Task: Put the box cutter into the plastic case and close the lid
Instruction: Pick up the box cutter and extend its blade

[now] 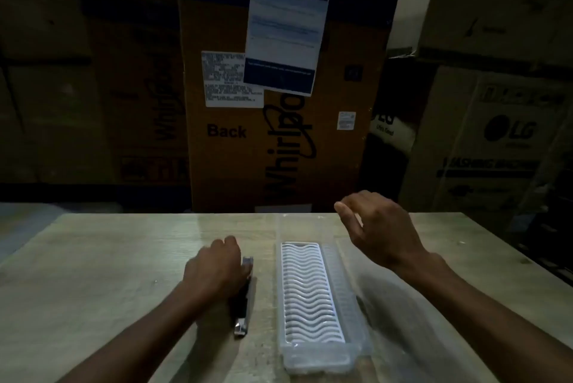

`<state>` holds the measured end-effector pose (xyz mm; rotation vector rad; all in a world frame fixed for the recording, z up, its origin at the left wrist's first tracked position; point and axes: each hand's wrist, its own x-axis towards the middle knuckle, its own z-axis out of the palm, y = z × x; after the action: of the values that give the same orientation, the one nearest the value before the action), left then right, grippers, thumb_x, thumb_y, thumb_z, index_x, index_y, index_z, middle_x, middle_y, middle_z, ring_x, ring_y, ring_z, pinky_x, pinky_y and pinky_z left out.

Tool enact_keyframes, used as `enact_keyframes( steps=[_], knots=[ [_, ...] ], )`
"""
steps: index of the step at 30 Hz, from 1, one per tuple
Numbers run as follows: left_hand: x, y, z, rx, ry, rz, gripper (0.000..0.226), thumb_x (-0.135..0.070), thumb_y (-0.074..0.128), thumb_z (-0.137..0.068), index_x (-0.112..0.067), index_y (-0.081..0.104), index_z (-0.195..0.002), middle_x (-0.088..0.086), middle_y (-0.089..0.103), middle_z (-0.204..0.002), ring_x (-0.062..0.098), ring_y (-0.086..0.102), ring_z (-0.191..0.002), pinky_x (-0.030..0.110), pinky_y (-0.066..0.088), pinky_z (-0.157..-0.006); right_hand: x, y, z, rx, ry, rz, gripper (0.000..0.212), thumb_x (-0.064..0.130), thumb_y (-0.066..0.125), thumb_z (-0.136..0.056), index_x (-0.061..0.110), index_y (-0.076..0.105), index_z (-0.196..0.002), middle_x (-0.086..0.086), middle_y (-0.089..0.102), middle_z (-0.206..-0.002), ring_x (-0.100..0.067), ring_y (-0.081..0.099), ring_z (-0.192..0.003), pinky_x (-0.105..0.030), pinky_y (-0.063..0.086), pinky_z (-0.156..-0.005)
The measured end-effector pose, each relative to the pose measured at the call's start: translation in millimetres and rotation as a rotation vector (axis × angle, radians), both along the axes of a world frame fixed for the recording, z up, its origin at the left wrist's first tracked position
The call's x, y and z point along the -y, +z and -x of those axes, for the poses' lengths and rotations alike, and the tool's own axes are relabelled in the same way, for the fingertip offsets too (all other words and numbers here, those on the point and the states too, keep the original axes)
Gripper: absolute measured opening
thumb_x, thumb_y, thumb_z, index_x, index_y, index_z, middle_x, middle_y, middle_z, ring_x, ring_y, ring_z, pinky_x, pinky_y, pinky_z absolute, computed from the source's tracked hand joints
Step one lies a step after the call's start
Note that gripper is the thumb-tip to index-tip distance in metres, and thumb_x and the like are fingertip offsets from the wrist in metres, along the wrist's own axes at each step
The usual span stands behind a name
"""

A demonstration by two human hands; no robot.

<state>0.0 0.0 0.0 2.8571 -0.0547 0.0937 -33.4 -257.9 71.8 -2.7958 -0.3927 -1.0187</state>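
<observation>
The left hand is curling over the box cutter, lying just left of the plastic case. The right hand is hovering loosely spread beyond the case's right side. Cardboard boxes are standing behind the table.

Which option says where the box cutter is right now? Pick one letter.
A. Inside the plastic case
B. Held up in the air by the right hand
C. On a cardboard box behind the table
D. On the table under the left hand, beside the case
D: the box cutter lies on the table partly under the left hand, beside the plastic case; the right hand hovers empty.
</observation>
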Motion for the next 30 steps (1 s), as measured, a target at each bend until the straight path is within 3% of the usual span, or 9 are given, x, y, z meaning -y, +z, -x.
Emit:
enact_keyframes(
  steps=[7, 10, 12, 16, 19, 22, 26, 30],
  knots=[
    [9.5, -10.1, -0.3, -0.024, 0.025, 0.037, 0.049, -0.043, 0.056, -0.093, -0.014, 0.045, -0.130, 0.012, 0.055, -0.130, 0.028, 0.059, -0.110, 0.037, 0.050, -0.083, 3.8, -16.7, 3.3, -0.149, -0.007, -0.067, 0.030, 0.037, 0.052, -0.098, 0.015, 0.072, -0.095, -0.002, 0.073, -0.087, -0.011, 0.061, -0.071, -0.018, 0.039, -0.062],
    [13.1, -9.2, -4.3, -0.061, 0.007, 0.027, 0.053, -0.047, 0.058, -0.090, -0.015, 0.046, -0.130, 0.013, 0.054, -0.130, 0.029, 0.058, -0.110, 0.039, 0.053, -0.086, 5.7, -20.7, 3.8, -0.171, -0.004, -0.097, 0.030, 0.038, 0.053, -0.097, 0.016, 0.072, -0.095, -0.002, 0.074, -0.088, -0.010, 0.062, -0.071, -0.018, 0.041, -0.063],
    [17.2, -8.5, -4.2, -0.073, 0.010, 0.029, 0.055, -0.049, 0.062, -0.086, -0.015, 0.048, -0.127, 0.012, 0.055, -0.126, 0.026, 0.059, -0.105, 0.035, 0.050, -0.080, 6.9, -23.5, 2.6, -0.186, 0.006, -0.103, 0.030, 0.039, 0.052, -0.097, 0.017, 0.072, -0.097, -0.002, 0.074, -0.091, -0.010, 0.062, -0.073, -0.017, 0.041, -0.064],
    [23.5, -7.3, -5.5, -0.013, 0.036, 0.138, 0.028, -0.029, 0.064, -0.090, -0.012, 0.052, -0.108, 0.003, 0.052, -0.093, 0.019, 0.052, -0.084, 0.032, 0.045, -0.068, 7.3, -29.5, 1.3, -0.185, -0.007, -0.085, 0.033, 0.042, 0.049, -0.098, 0.019, 0.069, -0.109, -0.002, 0.073, -0.110, -0.015, 0.066, -0.093, -0.021, 0.043, -0.077],
    [25.3, -3.4, -9.5, -0.059, 0.060, 0.170, 0.024, -0.027, 0.065, -0.090, -0.015, 0.044, -0.092, 0.003, 0.048, -0.090, 0.020, 0.051, -0.086, 0.033, 0.042, -0.070, 5.6, -32.2, 1.9, -0.193, -0.015, -0.063, 0.037, 0.044, 0.048, -0.097, 0.019, 0.066, -0.118, -0.002, 0.070, -0.123, -0.018, 0.064, -0.109, -0.025, 0.043, -0.086],
    [25.9, -3.4, -16.7, -0.102, 0.059, 0.158, 0.026, -0.029, 0.069, -0.087, -0.017, 0.045, -0.089, 0.003, 0.052, -0.087, 0.019, 0.053, -0.085, 0.032, 0.042, -0.069, 3.6, -34.0, 2.7, -0.209, -0.014, -0.061, 0.038, 0.044, 0.049, -0.097, 0.020, 0.066, -0.120, -0.002, 0.069, -0.126, -0.019, 0.062, -0.114, -0.030, 0.046, -0.092],
    [24.3, -6.1, -21.0, -0.164, 0.020, 0.213, 0.015, -0.020, 0.072, -0.084, -0.008, 0.067, -0.093, 0.007, 0.069, -0.087, 0.021, 0.068, -0.083, 0.032, 0.056, -0.072, 2.4, -34.2, 2.8, -0.254, -0.033, -0.088, 0.039, 0.046, 0.048, -0.097, 0.022, 0.064, -0.124, 0.001, 0.065, -0.133, -0.018, 0.059, -0.123, -0.032, 0.045, -0.101],
    [15.7, -2.9, -15.3, -0.120, -0.019, 0.334, 0.011, -0.015, 0.070, -0.086, -0.008, 0.070, -0.094, 0.005, 0.069, -0.083, 0.014, 0.064, -0.072, 0.020, 0.047, -0.056, 0.4, -35.6, 2.3, -0.278, -0.016, -0.145, 0.039, 0.046, 0.047, -0.097, 0.022, 0.063, -0.125, 0.001, 0.065, -0.133, -0.017, 0.060, -0.120, -0.033, 0.046, -0.101]
  ],
)
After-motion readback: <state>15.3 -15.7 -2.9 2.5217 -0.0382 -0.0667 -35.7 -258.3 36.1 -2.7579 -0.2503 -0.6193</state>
